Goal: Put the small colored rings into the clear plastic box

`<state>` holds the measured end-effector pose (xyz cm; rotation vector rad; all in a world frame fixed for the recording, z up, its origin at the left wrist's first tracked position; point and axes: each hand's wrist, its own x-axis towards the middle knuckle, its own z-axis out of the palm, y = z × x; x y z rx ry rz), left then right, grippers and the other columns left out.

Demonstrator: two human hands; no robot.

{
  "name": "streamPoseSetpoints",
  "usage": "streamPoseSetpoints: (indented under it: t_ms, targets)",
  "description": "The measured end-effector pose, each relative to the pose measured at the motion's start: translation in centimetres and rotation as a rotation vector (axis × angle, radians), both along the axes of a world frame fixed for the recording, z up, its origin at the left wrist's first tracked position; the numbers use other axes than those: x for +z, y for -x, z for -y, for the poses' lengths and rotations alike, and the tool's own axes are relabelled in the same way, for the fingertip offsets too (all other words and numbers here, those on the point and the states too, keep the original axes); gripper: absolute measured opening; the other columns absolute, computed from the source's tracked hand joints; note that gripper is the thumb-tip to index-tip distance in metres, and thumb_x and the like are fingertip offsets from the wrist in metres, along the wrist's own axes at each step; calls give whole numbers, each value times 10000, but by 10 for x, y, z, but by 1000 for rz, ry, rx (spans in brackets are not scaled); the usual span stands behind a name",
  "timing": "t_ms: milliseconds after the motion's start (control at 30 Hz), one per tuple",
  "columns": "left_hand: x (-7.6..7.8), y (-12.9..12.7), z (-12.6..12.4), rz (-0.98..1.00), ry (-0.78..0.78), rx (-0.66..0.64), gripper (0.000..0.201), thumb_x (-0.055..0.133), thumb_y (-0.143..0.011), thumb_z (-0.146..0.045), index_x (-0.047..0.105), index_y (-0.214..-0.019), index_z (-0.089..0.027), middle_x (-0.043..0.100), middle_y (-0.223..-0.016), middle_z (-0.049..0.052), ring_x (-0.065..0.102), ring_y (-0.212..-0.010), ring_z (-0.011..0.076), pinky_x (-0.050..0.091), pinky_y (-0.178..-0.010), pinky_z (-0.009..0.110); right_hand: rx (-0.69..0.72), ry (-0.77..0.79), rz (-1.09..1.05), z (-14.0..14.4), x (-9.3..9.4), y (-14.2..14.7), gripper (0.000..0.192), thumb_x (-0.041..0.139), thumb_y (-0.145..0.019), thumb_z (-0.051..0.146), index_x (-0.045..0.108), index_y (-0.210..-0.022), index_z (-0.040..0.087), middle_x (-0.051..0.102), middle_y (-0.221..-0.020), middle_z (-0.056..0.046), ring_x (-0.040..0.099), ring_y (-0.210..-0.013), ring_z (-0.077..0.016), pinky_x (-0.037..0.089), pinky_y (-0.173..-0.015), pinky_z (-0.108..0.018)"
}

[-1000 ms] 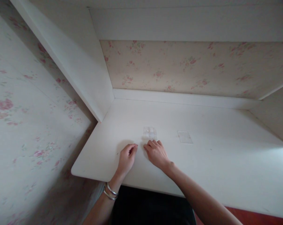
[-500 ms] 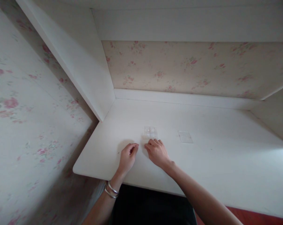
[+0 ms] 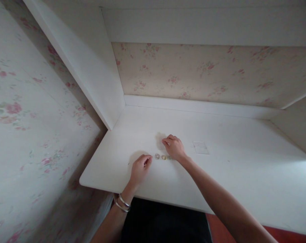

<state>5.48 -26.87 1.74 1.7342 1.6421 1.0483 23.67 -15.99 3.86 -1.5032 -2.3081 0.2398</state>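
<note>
My right hand (image 3: 175, 147) lies on the white desk (image 3: 233, 175) with its fingers curled over the spot where a small clear box stood; the box itself is hidden beneath it. Just left of that wrist, two small rings (image 3: 160, 157) lie side by side on the desk, one silvery and one golden. My left hand (image 3: 140, 167) rests nearer the front edge, fingers curled in, thumb and fingertips together, a finger's length from the rings. Nothing shows in it. Two metal bangles circle the left wrist.
A flat clear lid (image 3: 200, 147) lies on the desk right of my right hand. A white side panel (image 3: 92, 74) rises at the left, a white shelf board (image 3: 205, 27) hangs overhead, and floral wallpaper (image 3: 213, 74) backs the alcove.
My right hand moved forward from near the front onto the small clear box, covering it. Two small rings now show where that hand had been. The left hand stayed put.
</note>
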Motion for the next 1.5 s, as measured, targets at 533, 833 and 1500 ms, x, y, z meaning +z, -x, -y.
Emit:
streamPoseSetpoints:
  t_ms: [533, 833, 1500]
  targets:
    - [-1, -9, 1, -308, -36, -51, 234, 530, -858, -311, 628, -1068, -276, 617, -976, 33, 601, -794, 155, 473, -692, 249, -139, -54, -358, 30, 5, -23, 329, 420, -906, 378, 708, -877, 221, 604, -769, -32, 551, -687, -135, 401, -660, -249]
    - [7, -24, -10, -463, -24, -72, 235, 451, -909, -323, 648, -1031, -283, 618, -970, 28, 609, -782, 150, 436, -602, 231, -358, 28, -562, 75, -22, -74, 339, 480, -868, 458, 711, -850, 210, 588, -719, -11, 527, -626, -131, 408, -620, -256]
    - [15, -36, -42, -251, -131, 3, 192, 479, -907, -276, 652, -946, -204, 576, -860, 29, 555, -686, 117, 476, -689, 254, -358, 114, -715, 81, -34, -93, 375, 482, -857, 483, 715, -847, 190, 591, -714, -24, 522, -604, -124, 402, -584, -245]
